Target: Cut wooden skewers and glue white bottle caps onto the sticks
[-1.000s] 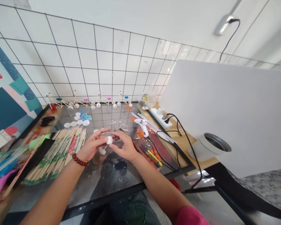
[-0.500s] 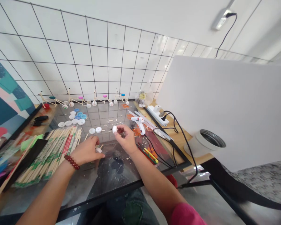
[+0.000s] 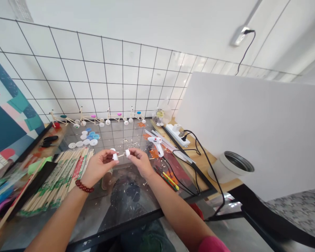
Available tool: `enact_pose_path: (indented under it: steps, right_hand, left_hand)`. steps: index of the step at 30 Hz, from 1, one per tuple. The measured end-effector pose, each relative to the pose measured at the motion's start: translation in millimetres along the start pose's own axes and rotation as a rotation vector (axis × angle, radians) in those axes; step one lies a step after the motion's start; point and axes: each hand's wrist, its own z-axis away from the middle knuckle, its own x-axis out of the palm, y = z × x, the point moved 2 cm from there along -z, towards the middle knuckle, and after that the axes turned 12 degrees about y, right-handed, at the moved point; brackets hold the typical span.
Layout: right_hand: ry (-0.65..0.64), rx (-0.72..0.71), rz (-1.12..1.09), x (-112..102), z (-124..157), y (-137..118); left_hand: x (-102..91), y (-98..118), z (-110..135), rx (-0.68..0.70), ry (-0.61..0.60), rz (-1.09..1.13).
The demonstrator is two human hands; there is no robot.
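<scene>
A white cap [image 3: 115, 157] is being pinched by the left hand [image 3: 97, 165], its thumb and fingers closed on the piece, and a 2nd white cap [image 3: 127, 153] is being clamped likewise by the right hand [image 3: 141, 163]. The 2 caps are being held just apart above the glass table [image 3: 93, 213], with a short stick [image 3: 121, 155] showing between them; whether it is touching both cannot be told.

The caps could be left skewed if the hands are being angled differently. The stick could be bent or dislodged if pressure is being applied sideways, and either cap could be dropped if too little of it is being gripped. The glue gun [image 3: 157, 145] could be knocked if the right hand is being swung outward.

On the table, loose caps [image 3: 93, 142] are being kept beyond a spread of wooden sticks [image 3: 57, 178]. Along the back edge, 4 stick models [image 3: 119, 114] are being displayed in a row. At the right, a power strip [image 3: 177, 135] and a pail [image 3: 217, 169] are being supported on wood. The room's wall [image 3: 132, 75] is being crossed by black grid lines, beside a white panel [image 3: 252, 122].
</scene>
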Motion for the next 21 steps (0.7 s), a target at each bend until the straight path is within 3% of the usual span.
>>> enact_pose_path:
  steps: [6, 14, 21]
  right_hand:
    - [-0.047, 0.252, -0.268, 1, 2, -6]
    - [-0.144, 0.397, -0.368, 0, 3, -8]
    - [-0.211, 0.399, -0.327, 4, 5, -6]
  left_hand:
    - [4.8, 1, 7, 0.068, 0.057, 0.071]
    - [7.2, -2, 10, 0.228, 0.134, 0.038]
    - [10.8, 8, 18, 0.332, 0.133, -0.045]
